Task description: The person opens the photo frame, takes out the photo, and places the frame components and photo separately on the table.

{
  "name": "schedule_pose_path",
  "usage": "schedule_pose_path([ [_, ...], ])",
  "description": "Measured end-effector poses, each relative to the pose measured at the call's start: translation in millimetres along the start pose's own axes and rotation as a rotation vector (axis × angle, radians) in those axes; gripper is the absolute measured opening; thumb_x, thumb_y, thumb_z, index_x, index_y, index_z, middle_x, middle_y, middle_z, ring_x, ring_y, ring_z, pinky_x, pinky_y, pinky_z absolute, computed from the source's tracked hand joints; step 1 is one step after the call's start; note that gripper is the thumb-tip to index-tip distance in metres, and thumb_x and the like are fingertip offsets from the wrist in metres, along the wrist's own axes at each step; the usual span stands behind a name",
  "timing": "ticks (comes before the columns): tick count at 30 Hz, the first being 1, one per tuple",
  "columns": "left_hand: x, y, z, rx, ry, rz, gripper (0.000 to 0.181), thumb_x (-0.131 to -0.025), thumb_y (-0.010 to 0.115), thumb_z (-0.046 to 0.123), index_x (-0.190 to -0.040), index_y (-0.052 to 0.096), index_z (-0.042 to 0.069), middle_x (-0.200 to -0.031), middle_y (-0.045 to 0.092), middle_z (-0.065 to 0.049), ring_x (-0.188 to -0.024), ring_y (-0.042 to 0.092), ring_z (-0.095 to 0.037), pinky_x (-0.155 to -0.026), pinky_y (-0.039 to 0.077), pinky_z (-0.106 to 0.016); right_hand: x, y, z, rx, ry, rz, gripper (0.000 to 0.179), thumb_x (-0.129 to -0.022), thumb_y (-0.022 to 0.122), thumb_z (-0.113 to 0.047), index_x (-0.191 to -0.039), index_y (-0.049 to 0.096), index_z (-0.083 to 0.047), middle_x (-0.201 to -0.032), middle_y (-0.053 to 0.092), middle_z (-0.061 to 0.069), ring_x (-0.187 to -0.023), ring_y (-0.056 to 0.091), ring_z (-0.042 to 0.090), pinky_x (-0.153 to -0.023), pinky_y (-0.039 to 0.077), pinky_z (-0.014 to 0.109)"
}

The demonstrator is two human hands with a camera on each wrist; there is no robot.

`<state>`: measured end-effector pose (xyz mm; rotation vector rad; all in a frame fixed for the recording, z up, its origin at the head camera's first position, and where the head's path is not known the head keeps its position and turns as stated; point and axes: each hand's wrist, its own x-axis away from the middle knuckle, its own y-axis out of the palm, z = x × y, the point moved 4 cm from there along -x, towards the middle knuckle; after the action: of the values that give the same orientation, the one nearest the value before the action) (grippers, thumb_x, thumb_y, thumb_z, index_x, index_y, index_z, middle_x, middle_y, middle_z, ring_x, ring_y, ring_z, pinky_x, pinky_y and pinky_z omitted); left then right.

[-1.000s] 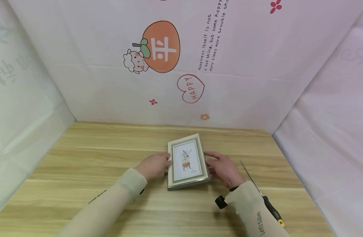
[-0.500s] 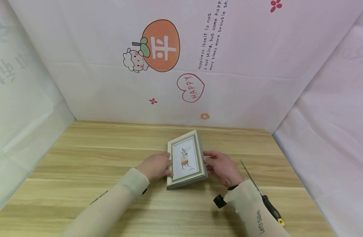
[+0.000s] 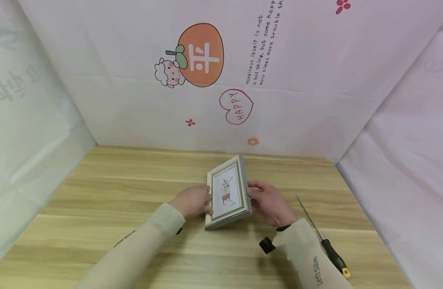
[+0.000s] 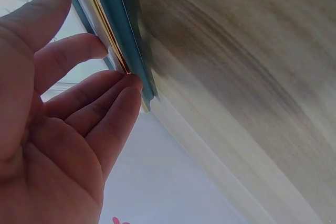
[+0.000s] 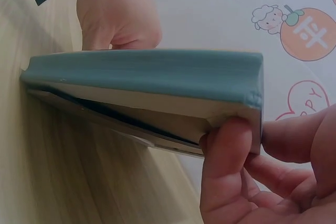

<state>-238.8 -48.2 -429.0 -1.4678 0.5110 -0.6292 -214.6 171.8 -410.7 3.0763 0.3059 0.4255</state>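
Observation:
A picture frame with a pale border and a plant picture stands tilted above the wooden table, its right side raised. My left hand holds its left border; in the left wrist view, the fingers of this hand lie along the frame's gold-lined edge. At the raised side, my right hand grips the frame. The right wrist view shows the blue-grey side and part of the recessed back, with the right hand's fingers and thumb at one corner.
A screwdriver with a black and yellow handle lies right of my right forearm, its shaft pointing away. A black block sits at my right wrist. White printed cloth walls border the wooden table behind and on both sides.
The picture frame has tilted further, its right side rising so that more of the blue-grey side shows. Both hands stay on it. The screwdriver lies where it was.

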Motion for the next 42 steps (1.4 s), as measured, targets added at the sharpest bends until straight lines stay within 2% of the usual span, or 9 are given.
schedule_pose_path([
  [8,3.8,10.5,-3.9,0.044,0.011,-0.017,0.038,-0.087,0.073,0.045,-0.074,0.057,0.013,-0.083,0.050,0.001,-0.069,0.045,-0.013,-0.064,0.046,-0.031,-2.8,6.4,7.2,0.009,0.027,-0.009,0.032,-0.106,0.049,-0.013,-0.137,0.051,-0.003,-0.113,0.065,0.020,-0.082,0.063,0.024,-0.067,0.054,0.031],
  [16,-3.9,-3.8,-10.9,-0.025,0.034,-0.036,0.039,-0.088,0.069,0.049,-0.081,0.061,0.012,-0.080,0.044,0.002,-0.068,0.042,-0.013,-0.061,0.043,-0.030,-8.0,10.1,-13.4,0.055,-0.020,-0.018,0.032,-0.106,0.050,-0.017,-0.135,0.052,-0.003,-0.118,0.063,0.021,-0.086,0.063,0.025,-0.070,0.055,0.032],
  [24,-2.0,-0.4,-9.2,-0.016,0.033,-0.056,0.038,-0.089,0.068,0.049,-0.089,0.065,0.011,-0.083,0.047,0.001,-0.069,0.044,-0.014,-0.064,0.045,-0.032,-2.9,17.1,-17.2,0.098,0.003,-0.033,0.032,-0.107,0.049,-0.021,-0.135,0.050,-0.007,-0.111,0.066,0.020,-0.081,0.063,0.026,-0.067,0.053,0.034],
  [30,-3.2,2.6,-14.4,0.133,0.017,-0.064,0.052,-0.088,0.070,0.045,-0.122,0.070,0.006,-0.108,0.059,0.000,-0.083,0.053,-0.014,-0.082,0.049,-0.030,1.2,24.1,-23.1,0.080,0.017,-0.087,0.038,-0.107,0.050,-0.022,-0.143,0.043,-0.011,-0.106,0.065,0.023,-0.074,0.065,0.029,-0.062,0.056,0.035],
  [32,-4.0,2.6,-15.0,0.169,0.021,-0.065,0.051,-0.088,0.071,0.044,-0.120,0.071,0.005,-0.105,0.058,0.001,-0.080,0.051,-0.013,-0.078,0.047,-0.029,1.7,26.5,-25.5,0.071,0.007,-0.099,0.043,-0.106,0.050,-0.021,-0.147,0.039,-0.015,-0.108,0.065,0.024,-0.074,0.066,0.029,-0.063,0.057,0.036],
  [35,-5.3,1.9,-12.6,0.194,0.060,-0.047,0.039,-0.087,0.074,0.041,-0.098,0.074,0.004,-0.089,0.048,0.003,-0.071,0.040,-0.012,-0.067,0.041,-0.028,1.2,30.0,-28.2,0.066,-0.014,-0.104,0.049,-0.106,0.051,-0.019,-0.152,0.036,-0.020,-0.110,0.065,0.024,-0.075,0.067,0.030,-0.067,0.058,0.041],
  [37,-6.3,2.3,-10.0,0.204,0.089,-0.025,0.034,-0.086,0.075,0.040,-0.079,0.066,0.007,-0.082,0.041,0.003,-0.068,0.035,-0.012,-0.063,0.037,-0.028,0.8,32.2,-30.1,0.080,-0.030,-0.102,0.050,-0.105,0.052,-0.019,-0.153,0.037,-0.021,-0.108,0.065,0.024,-0.075,0.067,0.030,-0.068,0.058,0.042],
  [40,-8.3,4.1,-5.5,0.247,0.095,-0.009,0.034,-0.087,0.075,0.039,-0.078,0.062,0.009,-0.085,0.045,0.001,-0.070,0.041,-0.014,-0.065,0.041,-0.030,0.9,36.7,-34.8,0.114,-0.065,-0.095,0.052,-0.104,0.055,-0.017,-0.153,0.038,-0.018,-0.101,0.065,0.023,-0.071,0.066,0.030,-0.065,0.059,0.041],
  [42,-9.4,6.1,-3.4,0.285,0.064,-0.015,0.034,-0.087,0.076,0.039,-0.091,0.072,0.005,-0.102,0.061,-0.003,-0.083,0.056,-0.016,-0.077,0.049,-0.029,1.4,40.8,-38.2,0.148,-0.085,-0.098,0.053,-0.103,0.056,-0.016,-0.153,0.039,-0.015,-0.097,0.064,0.023,-0.068,0.065,0.029,-0.061,0.059,0.039],
])
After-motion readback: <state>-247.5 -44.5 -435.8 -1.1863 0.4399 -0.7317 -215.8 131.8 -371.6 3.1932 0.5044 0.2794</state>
